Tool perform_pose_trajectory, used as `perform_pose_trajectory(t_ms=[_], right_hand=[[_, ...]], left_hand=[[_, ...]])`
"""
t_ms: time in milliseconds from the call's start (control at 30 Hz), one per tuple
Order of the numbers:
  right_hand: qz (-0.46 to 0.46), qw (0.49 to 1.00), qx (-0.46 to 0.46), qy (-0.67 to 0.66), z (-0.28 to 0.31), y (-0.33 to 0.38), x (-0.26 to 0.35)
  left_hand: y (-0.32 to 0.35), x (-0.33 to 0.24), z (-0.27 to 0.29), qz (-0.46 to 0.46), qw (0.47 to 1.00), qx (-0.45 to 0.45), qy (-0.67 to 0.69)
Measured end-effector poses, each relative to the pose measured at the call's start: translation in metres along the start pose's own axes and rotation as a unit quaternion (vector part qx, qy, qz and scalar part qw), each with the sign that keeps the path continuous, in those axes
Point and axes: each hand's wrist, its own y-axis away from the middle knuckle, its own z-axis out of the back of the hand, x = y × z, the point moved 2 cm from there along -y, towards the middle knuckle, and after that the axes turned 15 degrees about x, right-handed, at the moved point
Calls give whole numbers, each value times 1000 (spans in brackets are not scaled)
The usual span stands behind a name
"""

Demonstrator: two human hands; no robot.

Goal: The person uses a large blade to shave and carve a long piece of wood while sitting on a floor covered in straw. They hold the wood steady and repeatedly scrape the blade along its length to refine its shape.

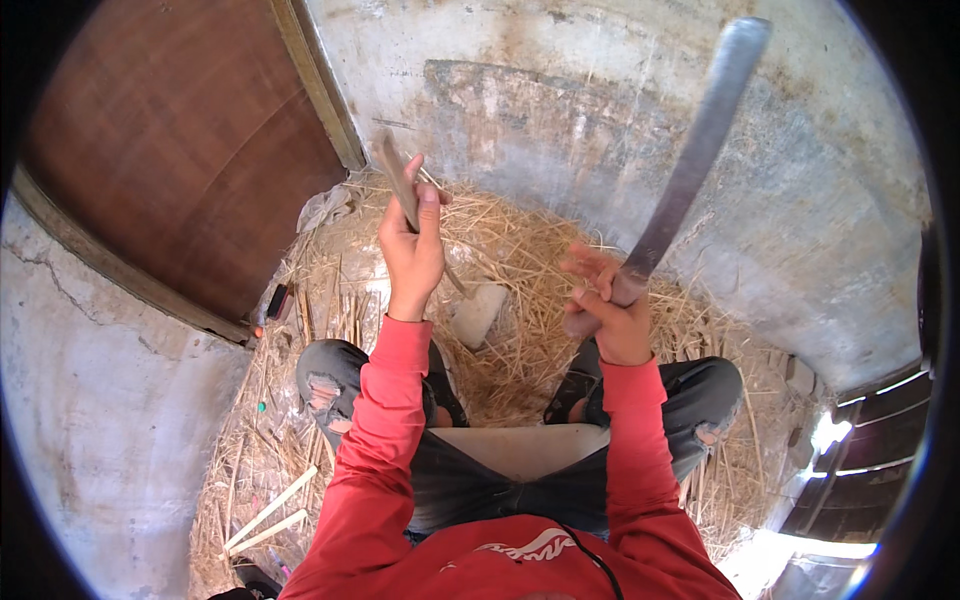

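Note:
My left hand (413, 245) is raised in front of me, closed round a thin brownish strip, likely bamboo or wood (397, 180). The strip's upper end leans left above my fingers, and a narrow length slants down below the hand. To the right, my right hand (612, 305) grips the handle of a machete (688, 175). Its long, dark, blunt-ended blade points up and to the right, slightly blurred and apart from the strip. Some fingers of that hand lie loosely spread, also blurred, around the handle. Both hands are above the floor, in front of my bent knees.
Loose straw-like shavings (520, 245) cover the floor, with a pale block (479, 315) between my feet. Two pale split strips (270, 512) lie at lower left. A concrete wall (590, 130) rises ahead; a brown door panel (180, 150) stands at left. I sit on a pale seat (525, 450).

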Motion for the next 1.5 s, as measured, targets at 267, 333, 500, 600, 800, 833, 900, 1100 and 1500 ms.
perform_pose_trajectory(t_ms=[267, 333, 500, 600, 800, 833, 900, 1100, 1500], right_hand=[[-126, 991, 22, 35, -8, 37, -36], [-157, 986, 27, 45, -11, 46, -41], [-206, 977, 28, 43, -25, 62, -54], [-217, 975, 48, -6, -31, 78, -72], [-313, 949, 39, 17, -48, 96, -90], [-326, 945, 27, 1, -51, 98, -94], [-351, 936, 2, -29, -55, 102, -99], [-274, 962, -19, 2, -69, 115, -117], [-310, 950, -7, -39, -55, 68, -61]], left_hand=[[-9, -7, 7, -35, 998, -42, 39], [-15, -12, 11, -60, 994, -70, 52], [-26, -43, 16, -74, 992, -62, 86], [-27, -46, 17, -77, 990, -53, 101], [-27, -38, 14, -55, 981, -65, 176], [-27, -37, 14, -55, 976, -71, 201], [-33, -33, 10, -29, 973, -69, 220], [-39, 3, 11, 25, 955, 79, 285], [-39, 38, -3, -33, 932, -103, 345]])
